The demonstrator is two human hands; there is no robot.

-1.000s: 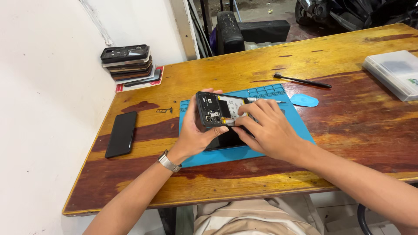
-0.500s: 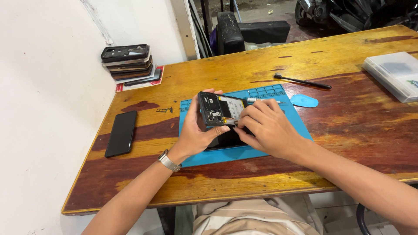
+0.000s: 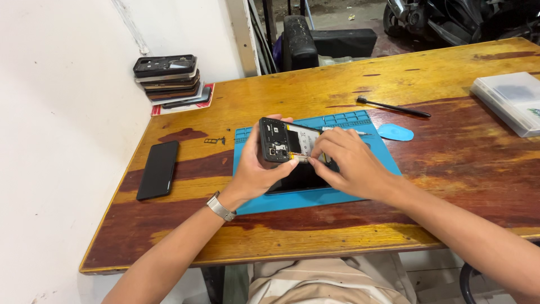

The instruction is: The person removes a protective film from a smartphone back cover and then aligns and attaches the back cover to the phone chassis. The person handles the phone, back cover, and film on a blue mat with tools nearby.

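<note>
My left hand (image 3: 256,171) grips an opened smartphone (image 3: 281,141) with its back cover off, holding it tilted above a blue repair mat (image 3: 360,121). The phone's dark upper board and white battery area face me. My right hand (image 3: 349,163) pinches a small metallic part (image 3: 301,159) at the phone's lower edge, with fingertips touching the phone. A dark flat panel (image 3: 298,180) lies on the mat under my hands, partly hidden.
A black phone (image 3: 158,169) lies at the table's left. A stack of several phones (image 3: 167,80) stands at the back left. A black stylus-like tool (image 3: 394,107), a blue pick (image 3: 395,133) and a small SIM tray (image 3: 214,141) lie nearby. A white box (image 3: 509,101) sits at right.
My right hand has shifted slightly left along the phone, its fingertips now pinching at the lower edge. The phone stays in my left hand.
</note>
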